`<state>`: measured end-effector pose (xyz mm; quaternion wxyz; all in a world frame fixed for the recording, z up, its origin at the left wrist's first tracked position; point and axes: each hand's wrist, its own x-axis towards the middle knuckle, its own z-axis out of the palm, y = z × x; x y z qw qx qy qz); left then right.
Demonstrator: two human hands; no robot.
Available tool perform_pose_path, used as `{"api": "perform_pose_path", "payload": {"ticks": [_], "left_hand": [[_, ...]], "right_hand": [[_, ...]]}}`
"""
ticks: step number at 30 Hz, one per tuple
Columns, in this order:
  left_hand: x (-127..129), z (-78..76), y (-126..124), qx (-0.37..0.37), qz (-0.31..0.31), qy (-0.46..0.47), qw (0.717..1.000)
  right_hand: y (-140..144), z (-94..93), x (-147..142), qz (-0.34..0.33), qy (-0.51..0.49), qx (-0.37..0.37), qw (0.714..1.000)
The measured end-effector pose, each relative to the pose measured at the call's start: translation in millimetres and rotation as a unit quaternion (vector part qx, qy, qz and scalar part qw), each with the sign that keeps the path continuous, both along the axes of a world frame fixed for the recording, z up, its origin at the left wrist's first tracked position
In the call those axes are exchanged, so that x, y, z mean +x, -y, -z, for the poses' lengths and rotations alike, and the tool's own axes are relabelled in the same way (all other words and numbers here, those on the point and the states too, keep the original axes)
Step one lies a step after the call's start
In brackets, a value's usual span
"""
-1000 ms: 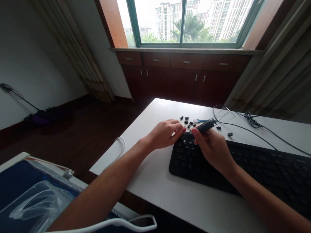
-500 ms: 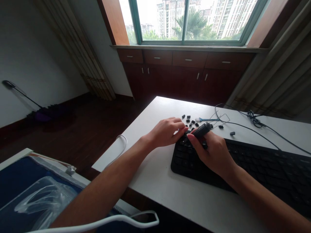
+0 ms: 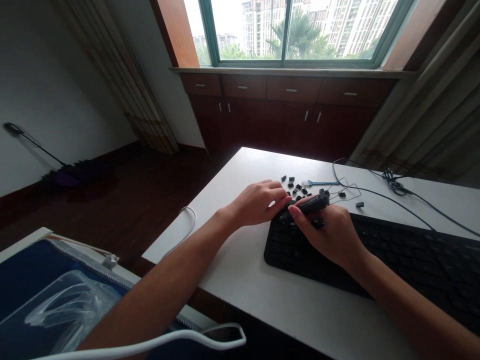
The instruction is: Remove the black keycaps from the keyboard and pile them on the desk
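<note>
A black keyboard [image 3: 393, 255] lies on the white table [image 3: 243, 280]. My right hand [image 3: 330, 232] grips a black keycap puller tool [image 3: 314, 204] with a wire loop [image 3: 347, 190] at its far end, held low over the keyboard's top-left corner. My left hand [image 3: 258, 202] rests at that same corner, fingertips touching the keyboard edge beside the tool. Several loose black keycaps [image 3: 296, 187] lie on the table just beyond both hands. A small blue-handled brush [image 3: 318, 183] lies among them.
A black cable [image 3: 393, 187] runs across the table behind the keyboard. A white cable [image 3: 185, 220] hangs over the table's left edge. A blue zip bag with clear plastic [image 3: 56, 295] sits at the lower left. Dark wood cabinets [image 3: 285, 115] stand under the window.
My right hand has tilted the tool flatter and lower toward the keyboard corner. My left hand stays at the corner. The view shifted slightly.
</note>
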<state>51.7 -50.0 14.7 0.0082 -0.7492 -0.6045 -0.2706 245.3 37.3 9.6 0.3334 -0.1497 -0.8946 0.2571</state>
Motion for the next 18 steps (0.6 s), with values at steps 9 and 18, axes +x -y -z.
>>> {"api": "perform_pose_path", "payload": {"ticks": [9, 18], "left_hand": [[0, -12.2, 9, -0.056, 0.189, 0.104, 0.975], [22, 10.2, 0, -0.059, 0.135, 0.152, 0.977]], "right_hand": [[-2, 1.3, 2, -0.056, -0.005, 0.007, 0.998], [2, 2.9, 3, -0.06, -0.037, 0.046, 0.996]]}}
